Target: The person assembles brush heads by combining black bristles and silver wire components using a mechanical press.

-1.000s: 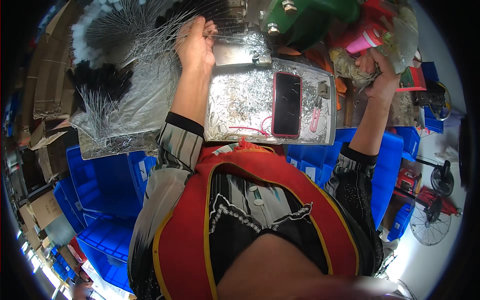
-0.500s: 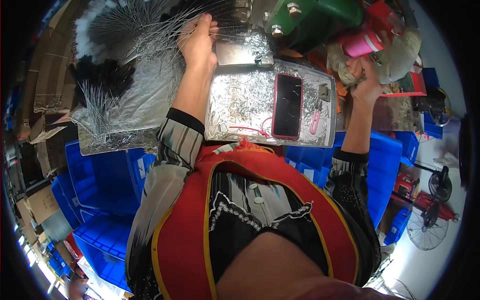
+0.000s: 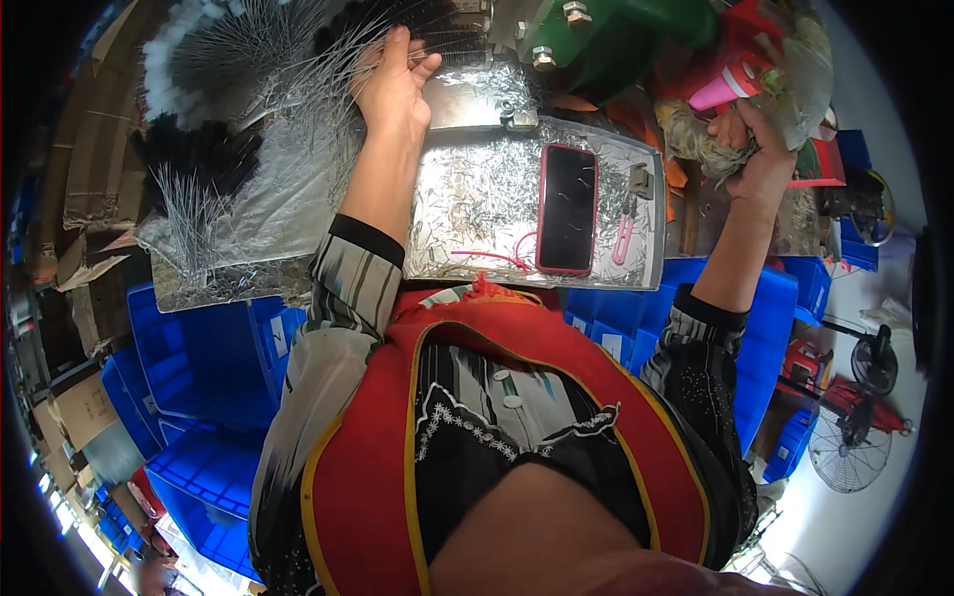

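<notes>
At the top of the head view, my left hand is among thin metal wire stems, its fingers bent around some of them. Dark-bristled brush ends show just past its fingertips. To the right, my right hand is closed on a bar wrapped in pale, worn cloth. A pink cylinder sits just beyond that hand. Between my hands stands a green machine part with large bolts, a metal block in front of it.
Close to me is a shallow tray strewn with short wire bits. It holds a phone in a red case and a pink-handled cutter. More wire brushes lie on the left. Blue bins stand below the table, and fans at right.
My right hand has moved a little right and nearer to me, and the wrapped bar has shifted with it. My left hand stays at the wires, its fingers slightly more spread.
</notes>
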The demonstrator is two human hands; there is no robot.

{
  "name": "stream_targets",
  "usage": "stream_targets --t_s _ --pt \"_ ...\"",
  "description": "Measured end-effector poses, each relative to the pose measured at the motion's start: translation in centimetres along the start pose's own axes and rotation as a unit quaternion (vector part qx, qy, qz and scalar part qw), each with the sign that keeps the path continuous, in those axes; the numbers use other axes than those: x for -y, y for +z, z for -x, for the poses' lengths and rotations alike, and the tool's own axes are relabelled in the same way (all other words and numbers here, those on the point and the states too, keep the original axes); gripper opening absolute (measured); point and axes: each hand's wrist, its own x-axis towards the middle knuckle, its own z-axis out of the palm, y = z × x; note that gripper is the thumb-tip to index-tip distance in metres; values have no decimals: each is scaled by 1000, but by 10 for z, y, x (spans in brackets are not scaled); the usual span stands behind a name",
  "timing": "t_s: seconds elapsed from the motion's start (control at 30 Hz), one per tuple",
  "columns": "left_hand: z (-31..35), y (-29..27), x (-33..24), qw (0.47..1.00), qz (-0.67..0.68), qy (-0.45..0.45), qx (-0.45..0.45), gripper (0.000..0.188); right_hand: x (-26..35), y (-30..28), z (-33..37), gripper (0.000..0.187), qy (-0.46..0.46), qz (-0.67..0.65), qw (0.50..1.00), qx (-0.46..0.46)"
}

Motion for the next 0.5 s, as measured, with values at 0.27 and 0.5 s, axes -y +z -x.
stream_targets --t_s 0.27,0.5 --pt "2 1 1 1000 -7 6 7 17 6 0 0 23 23 17 999 15" --pt "-1 0 1 1000 -17 2 5 16 5 -1 -4 22 18 18 999 21"
